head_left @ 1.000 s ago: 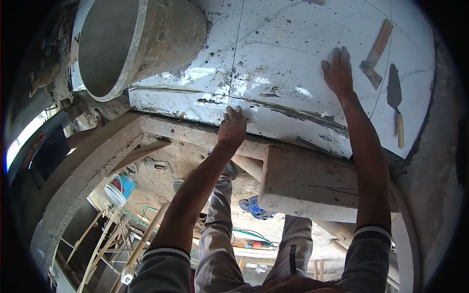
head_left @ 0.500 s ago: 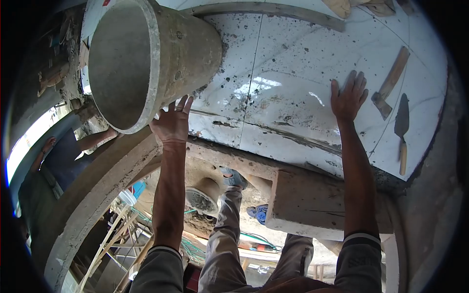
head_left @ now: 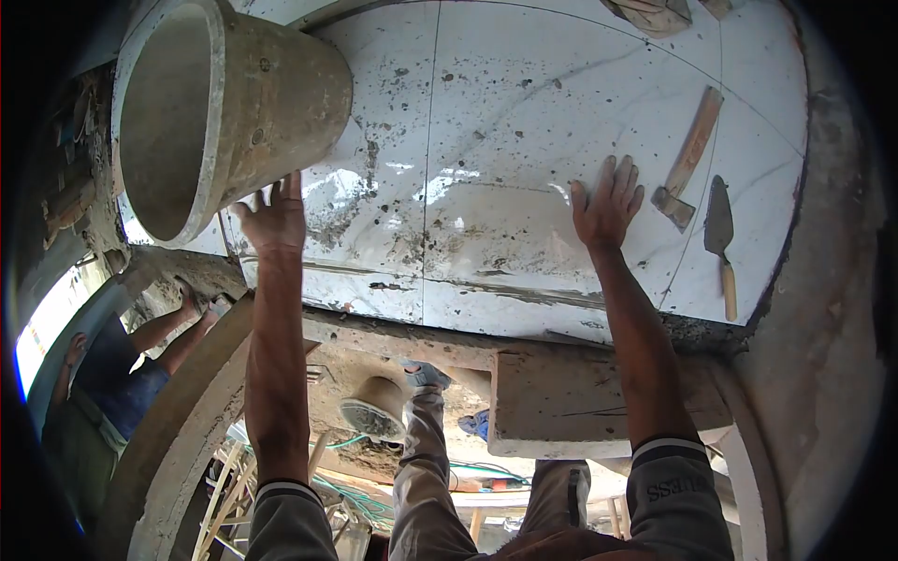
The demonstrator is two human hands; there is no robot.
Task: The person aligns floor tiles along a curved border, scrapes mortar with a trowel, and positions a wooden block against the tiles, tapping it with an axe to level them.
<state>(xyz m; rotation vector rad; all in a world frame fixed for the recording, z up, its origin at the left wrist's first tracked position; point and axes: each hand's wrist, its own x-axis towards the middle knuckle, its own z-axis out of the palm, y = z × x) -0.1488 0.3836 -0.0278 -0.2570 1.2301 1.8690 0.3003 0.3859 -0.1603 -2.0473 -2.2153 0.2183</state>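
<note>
My left hand (head_left: 273, 220) is open beside the lower side of a large grey bucket (head_left: 281, 93), fingers spread; whether they touch it I cannot tell. The bucket lies on its side, its mouth facing left. My right hand (head_left: 606, 208) rests open on the white marbled tile surface (head_left: 524, 140), which is spotted with mortar crumbs. Right of it lie a hammer with a wooden handle (head_left: 692, 140) and a pointed trowel (head_left: 718, 220). Neither hand holds anything.
A curved concrete edge (head_left: 201, 411) runs down the left, with another person (head_left: 122, 374) beyond it. Below the tiles are a concrete block (head_left: 599, 402), a second bucket (head_left: 376, 407), a blue cloth (head_left: 475, 424) and wooden sticks. Cloth (head_left: 655, 14) lies at the top.
My left hand has moved left from the tile's front edge to the bucket and spread its fingers. My right hand remains open on the tiles. The camera view has shifted.
</note>
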